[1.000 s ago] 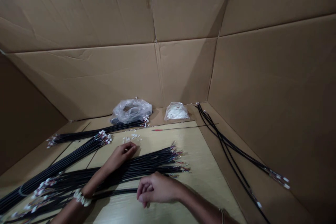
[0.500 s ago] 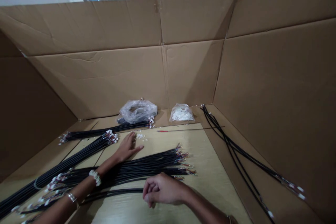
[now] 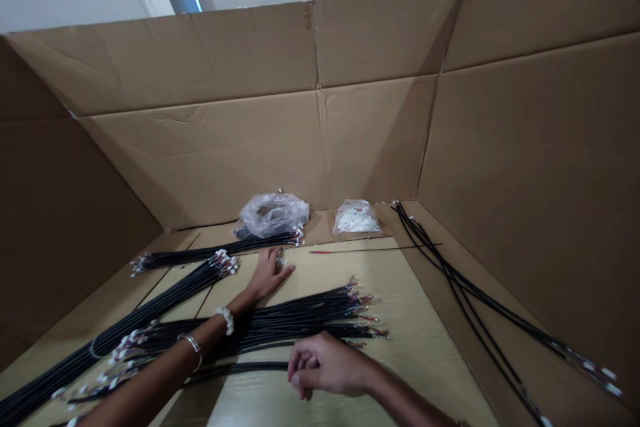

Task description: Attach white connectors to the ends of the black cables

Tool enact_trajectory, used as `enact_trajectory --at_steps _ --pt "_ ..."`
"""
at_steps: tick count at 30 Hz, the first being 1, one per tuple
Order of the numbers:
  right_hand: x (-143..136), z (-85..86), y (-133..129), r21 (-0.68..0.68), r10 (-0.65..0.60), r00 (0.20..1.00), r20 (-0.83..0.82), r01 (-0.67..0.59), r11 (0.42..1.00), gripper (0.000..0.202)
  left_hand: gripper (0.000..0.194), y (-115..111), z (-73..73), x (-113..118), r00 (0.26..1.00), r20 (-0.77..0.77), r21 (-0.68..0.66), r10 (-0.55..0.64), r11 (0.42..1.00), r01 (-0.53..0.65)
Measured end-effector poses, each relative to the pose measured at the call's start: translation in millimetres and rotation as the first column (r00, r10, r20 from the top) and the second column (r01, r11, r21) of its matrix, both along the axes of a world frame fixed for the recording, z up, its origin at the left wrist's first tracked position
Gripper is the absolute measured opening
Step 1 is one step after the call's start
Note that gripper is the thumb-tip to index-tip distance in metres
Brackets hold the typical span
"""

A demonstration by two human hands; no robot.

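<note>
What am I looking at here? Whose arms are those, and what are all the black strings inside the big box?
The picture comes from a camera worn on a person's head, looking down, so the arms are that person's own. Tall brown cardboard walls stand around a pale wooden tabletop.

The black strings are thin black cables with small white and coloured plugs on their ends. One bundle lies in the middle, more lie on the left, and a few run along the right wall. At the back sit a crumpled clear plastic bag and a small bag of white parts.

The left hand reaches forward onto tiny white pieces lying on the tabletop. The right hand is curled loosely near the middle bundle; I cannot tell if it holds anything.
</note>
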State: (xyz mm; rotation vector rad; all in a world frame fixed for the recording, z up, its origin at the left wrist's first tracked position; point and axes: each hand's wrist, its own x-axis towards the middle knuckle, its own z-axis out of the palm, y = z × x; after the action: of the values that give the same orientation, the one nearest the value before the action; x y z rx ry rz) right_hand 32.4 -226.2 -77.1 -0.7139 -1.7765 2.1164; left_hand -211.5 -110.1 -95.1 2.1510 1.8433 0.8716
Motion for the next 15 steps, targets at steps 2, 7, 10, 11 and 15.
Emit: enact_trajectory --at_steps 2,7,10,11,15 --pt "-0.2 -2.6 0.6 0.013 0.002 1.000 -0.008 -0.002 1.000 0.010 0.059 1.7 -0.4 0.6 1.000 0.011 -0.003 -0.003 1.000 0.003" --pt "0.1 -5.9 1.0 0.026 0.004 1.000 -0.021 -0.003 1.000 0.009 0.032 2.7 0.6 -2.2 0.998 0.044 0.004 -0.052 0.999 0.052" --pt "0.3 -5.4 0.2 0.023 0.000 1.000 -0.002 0.000 1.000 0.010 0.026 1.6 3.8 -2.7 0.994 0.076 0.007 -0.080 0.997 0.080" --pt "0.2 -4.6 0.0 0.018 -0.001 1.000 0.007 0.000 1.000 0.010 0.027 1.3 5.4 -2.0 0.992 0.088 0.007 -0.093 0.996 0.093" --pt "0.0 0.3 -0.1 0.004 -0.009 1.000 0.027 0.009 1.000 0.010 0.029 2.5 12.0 5.0 0.979 0.128 0.002 -0.156 0.988 0.157"
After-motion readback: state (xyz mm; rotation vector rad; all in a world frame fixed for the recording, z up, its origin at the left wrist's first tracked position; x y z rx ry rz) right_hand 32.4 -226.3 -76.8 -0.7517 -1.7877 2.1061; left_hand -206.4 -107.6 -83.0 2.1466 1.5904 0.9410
